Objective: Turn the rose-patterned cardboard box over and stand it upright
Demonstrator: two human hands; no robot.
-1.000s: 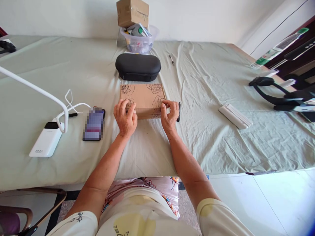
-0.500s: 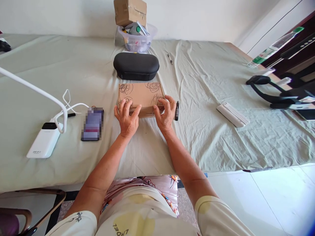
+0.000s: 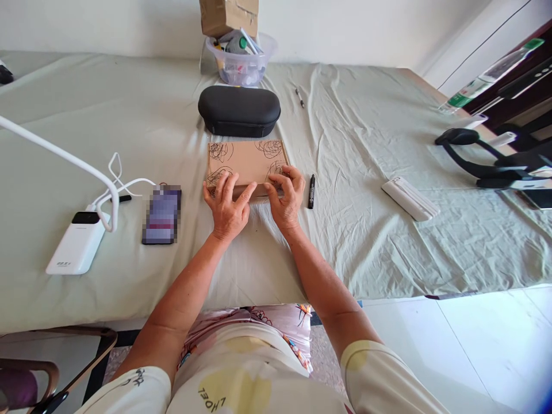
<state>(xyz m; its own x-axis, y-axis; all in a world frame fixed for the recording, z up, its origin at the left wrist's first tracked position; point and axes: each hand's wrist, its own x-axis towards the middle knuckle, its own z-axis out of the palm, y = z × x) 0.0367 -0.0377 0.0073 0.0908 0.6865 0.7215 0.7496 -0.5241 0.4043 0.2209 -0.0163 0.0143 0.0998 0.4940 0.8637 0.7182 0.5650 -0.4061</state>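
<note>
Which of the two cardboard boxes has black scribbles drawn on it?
The flat cardboard box under both hands, before the black case. The other box, on the plastic tub, is plain.

1. Cardboard box [image 3: 246,163]: flat on the green sheet [image 3: 366,172], scribbled rose drawings on top.
2. Left hand [image 3: 227,207]: fingers spread over the box's near edge.
3. Right hand [image 3: 284,198]: fingers on the near right corner.
4. Black marker [image 3: 311,191]: just right of the right hand.
5. Black case [image 3: 239,111]: just behind the box.
6. Phone [image 3: 161,214] and white power bank [image 3: 77,242]: left of the hands.
</note>
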